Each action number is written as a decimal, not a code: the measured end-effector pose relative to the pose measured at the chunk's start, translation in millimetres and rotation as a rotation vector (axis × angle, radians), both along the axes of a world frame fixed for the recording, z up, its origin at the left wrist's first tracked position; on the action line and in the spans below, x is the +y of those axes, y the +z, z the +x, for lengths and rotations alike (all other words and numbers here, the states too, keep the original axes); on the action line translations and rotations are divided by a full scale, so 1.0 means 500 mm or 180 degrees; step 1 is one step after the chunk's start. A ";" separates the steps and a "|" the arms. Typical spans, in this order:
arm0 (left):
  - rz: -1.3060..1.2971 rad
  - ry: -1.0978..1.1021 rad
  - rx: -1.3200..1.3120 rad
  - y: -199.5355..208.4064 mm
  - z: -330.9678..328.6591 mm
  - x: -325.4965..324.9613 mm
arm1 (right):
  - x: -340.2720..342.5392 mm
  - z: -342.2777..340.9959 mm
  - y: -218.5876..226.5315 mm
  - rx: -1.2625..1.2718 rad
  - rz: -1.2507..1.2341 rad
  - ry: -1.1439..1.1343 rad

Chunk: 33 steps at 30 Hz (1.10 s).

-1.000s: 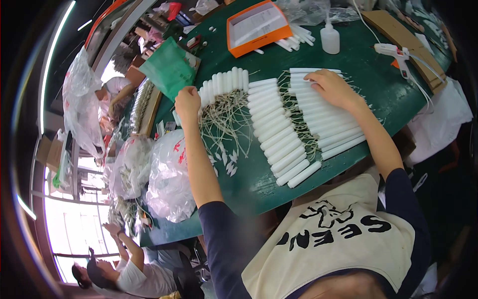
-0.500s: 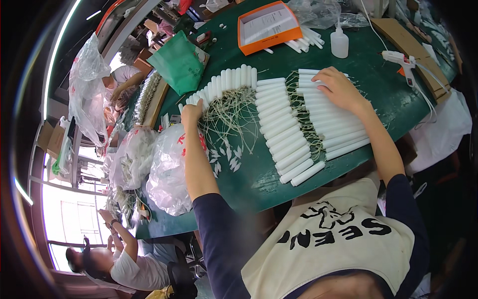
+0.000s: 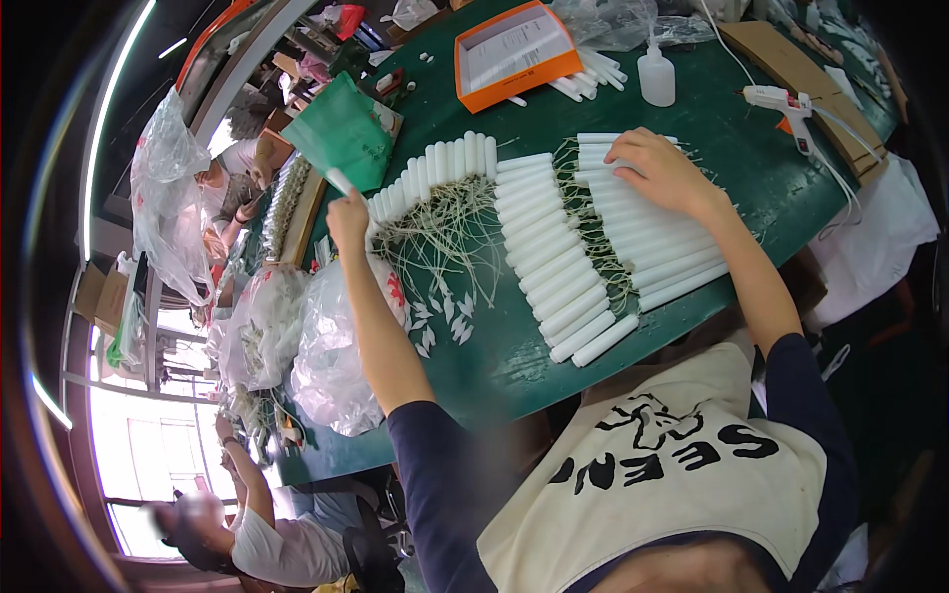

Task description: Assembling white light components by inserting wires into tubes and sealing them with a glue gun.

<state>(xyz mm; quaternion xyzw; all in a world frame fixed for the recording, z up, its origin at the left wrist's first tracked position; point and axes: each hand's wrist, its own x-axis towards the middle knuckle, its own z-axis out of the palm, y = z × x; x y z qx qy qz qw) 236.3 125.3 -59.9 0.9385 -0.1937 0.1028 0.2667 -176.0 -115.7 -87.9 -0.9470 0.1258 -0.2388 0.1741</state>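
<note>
Holding a white tube [image 3: 339,181] in the left grip [image 3: 346,222], closed around its near part, with the far end sticking out toward a green bag [image 3: 341,133]. Placed just beside the left end of a curved row of white tubes [image 3: 435,166], with tangled thin wires [image 3: 445,217] trailing from their near ends. Scattered just below the wires, small white pointed pieces [image 3: 461,318]. Spread farther right, two columns of longer tubes [image 3: 554,267], with more wires bunched between. Resting on the upper part of the right-hand column, the right grip [image 3: 657,173], with loosely bent fingers; cannot tell whether pinching any tube. Lying under it all, a green worktop [image 3: 494,376]. Set toward the far side, an orange box [image 3: 522,89] beside loose tubes, then a white bottle [image 3: 656,79] and, farther right, a glue gun [image 3: 779,99]. Heaped near the left forearm, clear plastic bags [image 3: 336,351]. Seated beyond at lower left, a co-worker [image 3: 287,549] in a white top.
</note>
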 end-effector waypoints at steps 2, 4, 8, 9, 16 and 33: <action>-0.0226 -0.0116 -0.0407 0.056 -0.052 -0.013 | -0.004 -0.004 0.001 -0.0027 0.0022 0.0001; -0.0720 0.0095 -0.0984 0.095 -0.112 -0.030 | -0.009 -0.007 -0.001 -0.0044 0.0034 0.0005; -0.1208 -0.0086 -0.1319 0.118 -0.130 -0.035 | -0.008 -0.007 -0.001 0.0002 0.0082 0.0052; -0.1629 -0.0340 -0.1151 0.114 -0.129 -0.037 | -0.007 -0.007 -0.001 0.0012 0.0097 0.0042; -0.1610 -0.0629 -0.0218 0.058 -0.103 -0.045 | -0.007 -0.014 -0.004 -0.0050 0.0065 -0.0016; -0.1075 -0.1489 -0.0211 0.015 -0.152 -0.052 | -0.014 -0.018 -0.011 -0.0042 0.0141 0.0068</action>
